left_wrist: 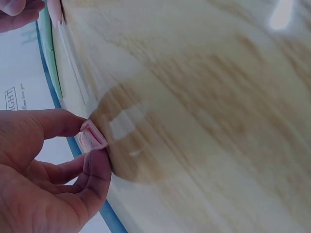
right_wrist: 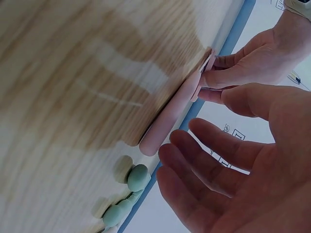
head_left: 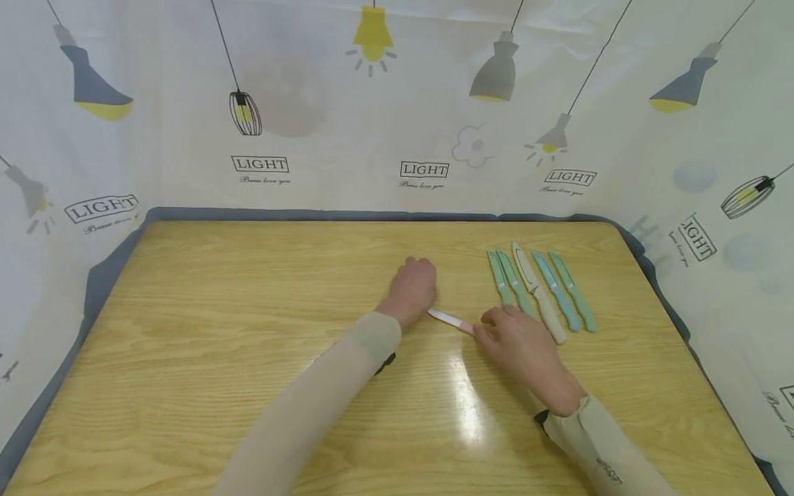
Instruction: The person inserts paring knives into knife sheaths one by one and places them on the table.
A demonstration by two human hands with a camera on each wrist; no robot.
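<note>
A knife with a pink handle and a pale blade [head_left: 448,319] lies on the table between the two hands. My left hand [head_left: 414,289] pinches a small pink blade cover [left_wrist: 92,137] between thumb and fingers, close to the blade's tip. Beside the pink handle [right_wrist: 170,116] is my right hand [head_left: 521,348], its fingers relaxed and spread apart. Whether the thumb touches the handle cannot be made out. Past the right hand lie several knives in a row: green ones [head_left: 573,293], a white one [head_left: 546,306] and a blue one [head_left: 558,293].
The wooden table [head_left: 217,310] carries the knives toward its right side. A white curtain [head_left: 347,138] printed with lamps stands behind and along both sides, with a blue-grey edging [head_left: 248,214] around the tabletop.
</note>
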